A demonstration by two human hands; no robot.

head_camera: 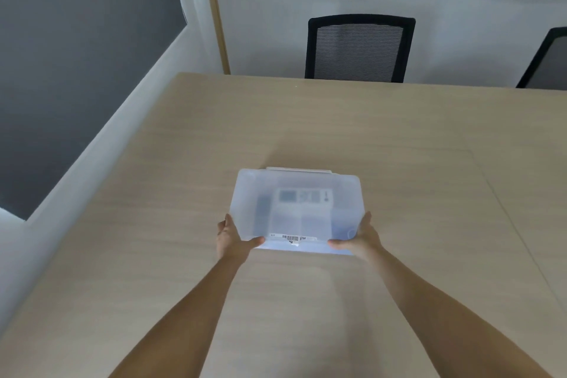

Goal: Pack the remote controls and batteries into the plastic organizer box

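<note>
A translucent plastic organizer box [299,212] sits on the wooden table [399,163], its lid down over it. Through the cloudy lid I make out a white remote with a grey display [302,197] and a dark remote [263,209] to its left; any batteries are too blurred to tell. A barcode label [291,237] runs along the near edge. My left hand [234,238] grips the box's near-left corner, thumb on the lid. My right hand [359,239] grips the near-right corner the same way.
Two black mesh-backed chairs stand behind the table's far edge, one at the middle [357,49] and one at the right [546,61]. A white wall with a dark panel [76,55] runs along the table's left side.
</note>
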